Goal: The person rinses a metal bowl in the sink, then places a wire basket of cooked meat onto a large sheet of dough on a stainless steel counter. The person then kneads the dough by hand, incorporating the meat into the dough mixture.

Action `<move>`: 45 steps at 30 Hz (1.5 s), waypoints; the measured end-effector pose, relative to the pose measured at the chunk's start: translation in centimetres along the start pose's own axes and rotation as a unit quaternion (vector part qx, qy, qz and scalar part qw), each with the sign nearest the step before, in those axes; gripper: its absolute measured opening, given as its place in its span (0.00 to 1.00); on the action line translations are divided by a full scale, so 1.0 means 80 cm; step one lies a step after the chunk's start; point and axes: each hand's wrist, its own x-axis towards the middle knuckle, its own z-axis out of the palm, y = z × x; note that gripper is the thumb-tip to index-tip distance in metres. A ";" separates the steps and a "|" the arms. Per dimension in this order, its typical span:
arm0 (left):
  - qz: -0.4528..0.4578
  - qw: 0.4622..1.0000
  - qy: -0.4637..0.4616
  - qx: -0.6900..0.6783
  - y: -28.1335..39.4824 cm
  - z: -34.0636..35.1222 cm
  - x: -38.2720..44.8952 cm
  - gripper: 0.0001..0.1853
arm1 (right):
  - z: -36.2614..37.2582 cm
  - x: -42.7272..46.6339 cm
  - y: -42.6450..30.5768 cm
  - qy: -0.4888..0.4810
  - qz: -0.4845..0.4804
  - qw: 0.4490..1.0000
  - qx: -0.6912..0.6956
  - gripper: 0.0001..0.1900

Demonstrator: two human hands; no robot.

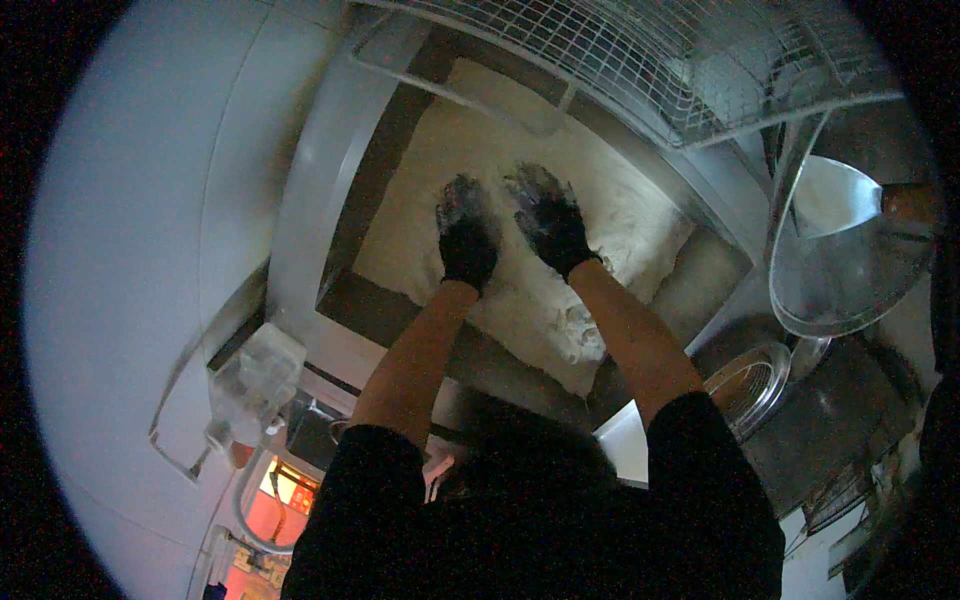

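Observation:
A shallow, dark-edged metal basin (360,304) lies before me, with a broad bed of pale, flour-like powder (405,240) in it. My left hand (468,232), in a black glove whitened over the fingers, rests flat on or just above the powder near the middle. Beside it, my right hand (550,217) wears a matching dusted glove, its fingers somewhat spread and palm down. I see nothing gripped in either hand; what lies under the palms is hidden. Pale lumps (583,334) show in the powder by my right forearm.
A wire mesh basket (600,45) overhangs the far side of the basin. On the right are a metal scoop (836,196), a large round metal rim (780,300) and a round mesh strainer (750,386). A translucent plastic container (259,375) stands at the left by the white wall (142,225).

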 end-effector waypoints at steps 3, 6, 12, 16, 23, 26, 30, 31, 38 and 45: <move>0.025 0.999 -0.023 0.024 -0.004 -0.006 0.011 0.32 | 0.003 -0.008 0.004 0.023 0.010 0.999 -0.022 0.22; 0.111 0.992 -0.026 -0.055 -0.020 -0.007 0.021 0.29 | 0.016 -0.003 0.003 0.013 0.061 0.997 -0.045 0.23; 0.172 0.980 -0.037 0.095 -0.026 -0.026 0.023 0.35 | 0.012 -0.025 0.000 0.024 0.044 0.999 -0.013 0.25; 0.090 0.909 -0.405 0.030 0.002 -0.059 -0.041 0.34 | -0.006 -0.116 -0.045 -0.200 0.130 0.968 0.071 0.27; 0.152 0.867 -0.463 0.106 0.016 -0.045 -0.129 0.30 | 0.013 -0.199 -0.099 -0.259 0.132 0.956 0.040 0.23; 0.200 0.850 -0.479 0.088 0.031 -0.021 -0.138 0.26 | 0.023 -0.214 -0.100 -0.297 0.138 0.945 -0.020 0.20; 0.176 0.813 -0.550 0.077 0.058 -0.011 -0.140 0.22 | 0.024 -0.238 -0.095 -0.277 0.172 0.945 0.029 0.14; 0.162 0.809 -0.562 0.063 0.061 -0.011 -0.138 0.22 | 0.023 -0.243 -0.093 -0.297 0.186 0.936 0.044 0.12; 0.166 0.893 -0.418 -0.026 0.036 -0.013 -0.125 0.24 | 0.015 -0.256 -0.058 -0.332 0.118 0.936 0.011 0.11; 0.211 0.887 -0.409 -0.044 -0.008 -0.026 -0.072 0.23 | -0.003 -0.236 -0.013 -0.158 0.102 0.982 -0.036 0.22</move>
